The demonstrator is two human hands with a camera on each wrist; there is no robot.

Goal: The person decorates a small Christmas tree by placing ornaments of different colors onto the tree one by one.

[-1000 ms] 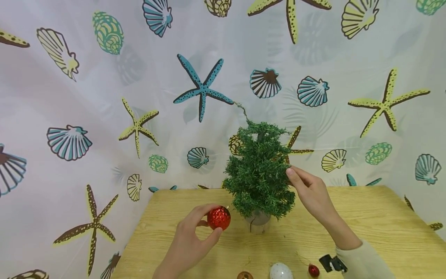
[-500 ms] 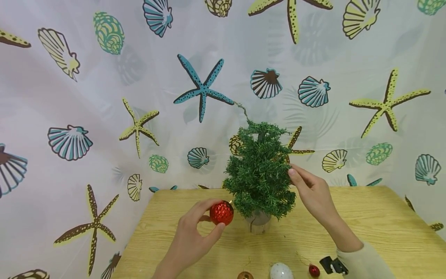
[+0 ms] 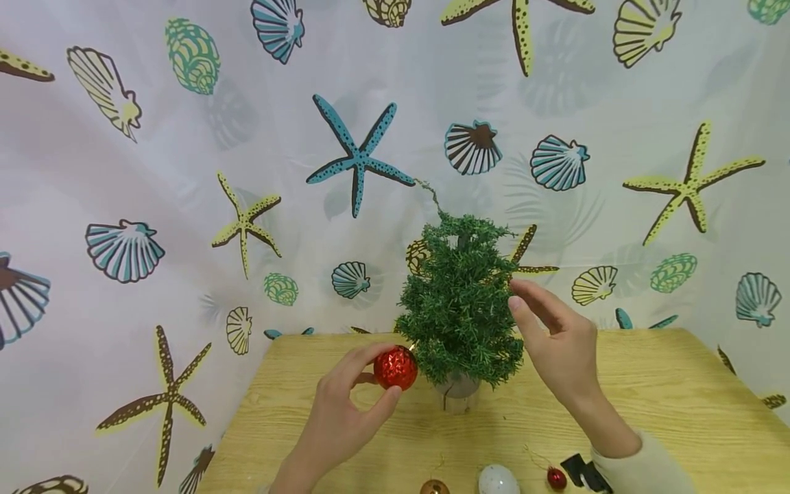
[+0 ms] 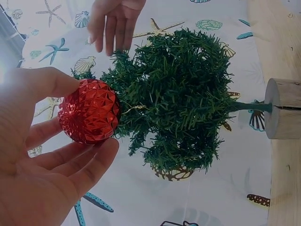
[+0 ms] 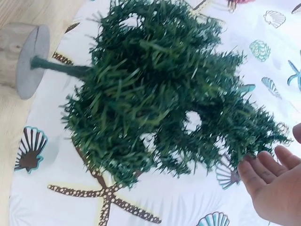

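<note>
My left hand (image 3: pixel 338 412) holds a shiny red Christmas bauble (image 3: pixel 396 369) between thumb and fingers, at the lower left of a small green artificial Christmas tree (image 3: pixel 463 309). The left wrist view shows the bauble's faceted surface (image 4: pixel 91 113) and its thin gold hanger (image 4: pixel 134 108), which overlaps the branches. My right hand (image 3: pixel 563 346) is at the tree's right side, thumb and fingers apart, with nothing held. In the right wrist view its fingertips (image 5: pixel 249 165) lie right at the branch tips. The tree stands upright on a round wooden base (image 3: pixel 458 396).
On the wooden table (image 3: pixel 642 398), near the front, lie a copper-coloured bauble (image 3: pixel 435 487), a white speckled bauble (image 3: pixel 497 480) and a small red bauble (image 3: pixel 556 478). A curtain (image 3: pixel 395 82) printed with shells and starfish hangs behind and beside the table.
My left hand has brought the red bauble up and right, closer to the tree. My right thumb and fingers have spread apart and drawn away from the branch they were pinching.
</note>
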